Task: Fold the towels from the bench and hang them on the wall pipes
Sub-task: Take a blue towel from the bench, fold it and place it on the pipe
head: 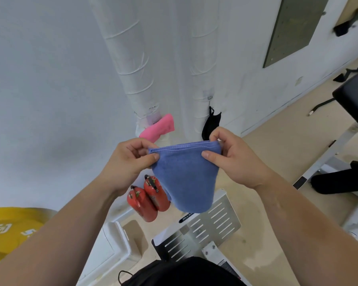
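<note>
Towel (184, 174), blue and folded, hangs at centre, my left hand (130, 159) and right hand (234, 155) each pinching a top corner; I'd keep the edges level, then drape it over the pipe (203, 65) at twelve o'clock.

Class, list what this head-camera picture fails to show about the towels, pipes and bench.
Head view:
Blue towel corners, under the left hand and right hand.
How the pink towel sits on the pipe, hidden by itself.
Bench, cut by the right edge; remaining towels unseen.
Black hanging item, lower part behind the right hand.
</note>
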The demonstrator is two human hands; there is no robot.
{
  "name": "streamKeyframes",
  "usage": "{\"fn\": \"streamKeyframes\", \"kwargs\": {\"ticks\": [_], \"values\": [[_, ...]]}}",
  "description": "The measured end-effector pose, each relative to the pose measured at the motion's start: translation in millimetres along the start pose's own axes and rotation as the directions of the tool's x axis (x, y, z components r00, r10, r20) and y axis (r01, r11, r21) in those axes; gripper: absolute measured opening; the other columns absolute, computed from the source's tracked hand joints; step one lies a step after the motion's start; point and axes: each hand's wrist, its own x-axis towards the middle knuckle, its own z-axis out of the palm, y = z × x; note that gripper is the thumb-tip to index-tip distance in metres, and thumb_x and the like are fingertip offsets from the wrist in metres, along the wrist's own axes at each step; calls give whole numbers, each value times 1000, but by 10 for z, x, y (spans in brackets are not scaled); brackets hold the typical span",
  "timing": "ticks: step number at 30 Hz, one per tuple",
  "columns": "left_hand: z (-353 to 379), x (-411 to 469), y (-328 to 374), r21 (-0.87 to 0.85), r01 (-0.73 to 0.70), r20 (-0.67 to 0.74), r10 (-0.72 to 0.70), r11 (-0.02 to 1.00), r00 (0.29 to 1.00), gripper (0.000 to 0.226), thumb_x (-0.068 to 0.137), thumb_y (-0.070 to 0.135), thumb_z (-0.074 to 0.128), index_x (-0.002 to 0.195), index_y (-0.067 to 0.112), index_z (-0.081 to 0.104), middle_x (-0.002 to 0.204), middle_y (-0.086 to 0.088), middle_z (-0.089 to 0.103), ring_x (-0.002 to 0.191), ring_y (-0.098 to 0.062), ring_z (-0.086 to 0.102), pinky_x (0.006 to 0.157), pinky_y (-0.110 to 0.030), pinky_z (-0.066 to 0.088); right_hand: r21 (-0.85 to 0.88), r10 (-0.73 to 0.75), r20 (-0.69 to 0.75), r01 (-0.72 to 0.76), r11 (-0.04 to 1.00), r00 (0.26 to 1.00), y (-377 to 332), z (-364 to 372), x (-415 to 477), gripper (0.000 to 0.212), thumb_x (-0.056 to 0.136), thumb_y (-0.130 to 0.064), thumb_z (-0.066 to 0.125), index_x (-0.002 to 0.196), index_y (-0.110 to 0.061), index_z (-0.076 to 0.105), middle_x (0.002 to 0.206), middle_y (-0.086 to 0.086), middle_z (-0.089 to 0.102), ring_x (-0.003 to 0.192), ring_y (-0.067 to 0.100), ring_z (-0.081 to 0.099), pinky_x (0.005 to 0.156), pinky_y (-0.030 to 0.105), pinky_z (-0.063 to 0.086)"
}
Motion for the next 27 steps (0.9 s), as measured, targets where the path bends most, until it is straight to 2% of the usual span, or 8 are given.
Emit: {"fn": "streamKeyframes", "kwargs": {"ticks": [3, 6, 9, 13, 16, 19, 23, 27], "values": [[-63, 57, 86, -22, 42, 170, -38, 999, 985, 44, 79, -5, 60, 115, 22, 65, 81, -12, 68, 70, -20, 62, 63, -25, 50, 171, -11, -4, 12, 985, 1000, -112, 51, -4, 30, 100, -2, 57, 103, -32, 51, 84, 11, 68, 75, 23, 61, 69, 38, 47], [-88, 130, 257, 17, 96, 431, -94, 995, 897, 76, 71, 2, 66, 137, 37, 52, 111, -19, 66, 94, -31, 65, 83, -39, 55, 200, -54, 34, 46, 979, 998, -183, 81, -7, 32, 101, -3, 54, 104, -35, 51, 83, 2, 67, 77, 23, 60, 73, 41, 47], [-3, 205, 476, 112, 75, 551, -124, 991, 825, 70, 75, 13, 75, 135, 39, 50, 128, -18, 62, 111, -36, 66, 96, -45, 55, 190, -70, 58, 57, 980, 996, -249, 96, -4, 27, 99, -7, 55, 102, -34, 51, 83, 4, 65, 78, 24, 58, 74, 43, 47], [167, 264, 673, 189, 8, 642, -130, 982, 756, 46, 87, 0, 64, 118, 34, 55, 129, -19, 62, 115, -46, 63, 95, -58, 52, 205, -66, -9, 67, 977, 998, -247, 66, -14, 28, 99, -2, 56, 103, -29, 51, 90, 13, 69, 81, 27, 62, 77, 45, 50], [280, 293, 739, 293, -58, 652, -155, 954, 742, 41, 87, -6, 57, 111, 27, 61, 120, -7, 69, 109, -36, 67, 88, -51, 55, 290, -32, -74, 53, 956, 997, -156, 66, -45, 32, 99, 3, 56, 106, -27, 47, 93, 16, 72, 83, 30, 65, 77, 45, 52], [369, 326, 713, 384, -77, 563, -167, 920, 810, 31, 78, 2, 56, 94, 22, 75, 102, 3, 75, 95, -16, 70, 84, -37, 56, 393, 30, -118, 19, 919, 993, 9, 88, -135, 41, 93, 6, 63, 114, -21, 41, 95, 14, 75, 83, 26, 69, 74, 35, 57], [362, 354, 609, 363, -6, 470, -177, 932, 865, 40, 81, -4, 54, 99, 20, 81, 108, -4, 78, 104, -23, 72, 93, -36, 57, 447, 185, 63, -193, 873, 981, 375, 198, -317, 79, 80, 9, 75, 141, -24, 36, 112, 19, 74, 103, 31, 72, 85, 40, 59], [269, 406, 598, 339, 11, 405, -157, 941, 901, 47, 81, -5, 52, 105, 23, 81, 127, -8, 70, 116, -22, 67, 104, -40, 53, 126, 320, 203, -348, 929, 926, 759, 440, -384, 45, 77, -4, 85, 115, -21, 67, 100, -8, 77, 97, 12, 71, 83, 27, 57]]}}
